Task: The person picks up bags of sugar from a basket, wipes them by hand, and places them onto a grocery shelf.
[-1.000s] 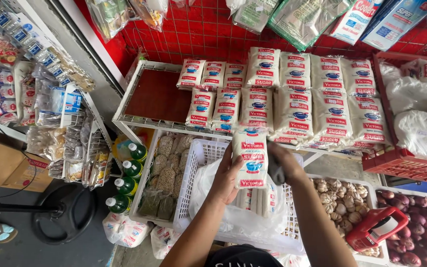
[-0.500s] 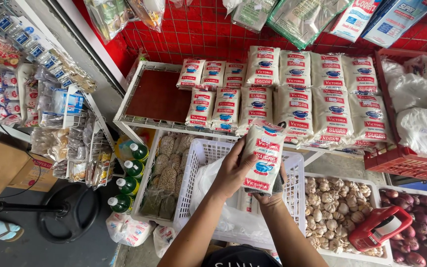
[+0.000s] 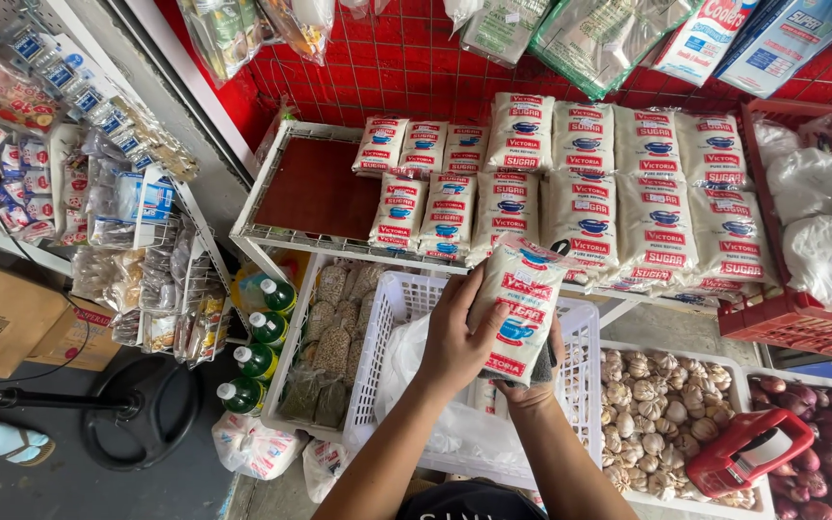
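Closest in, both forearms come up from the bottom edge, and the two hands are together on one thing: a white plastic bag of sugar with red and blue print (image 3: 517,313). The left hand (image 3: 455,337) wraps its near side from the left; the right hand (image 3: 532,377) cups it from beneath, fingers mostly hidden behind the bag. Both are clamped on it, and it is held upright in the air.

Directly under the bag sits a white slotted plastic basket (image 3: 385,327), lined with a thin white plastic sack (image 3: 411,371). To the left, a row of green bottles with white caps (image 3: 260,351) stands by packets of dried goods. To the right, a white crate of garlic bulbs (image 3: 662,419), with a red handheld scanner-like tool (image 3: 748,451) lying on its edge.

Beyond, the white wire shelf (image 3: 272,233) carries rows of matching sugar bags (image 3: 580,183), with a bare dark red patch at its left end. A red wire grid (image 3: 406,67) backs it all.

My read: the bag is mid-carry between basket and shelf. The move ahead calls for a steady two-handed hold and a flat placement, so the soft bag doesn't slump or slide.
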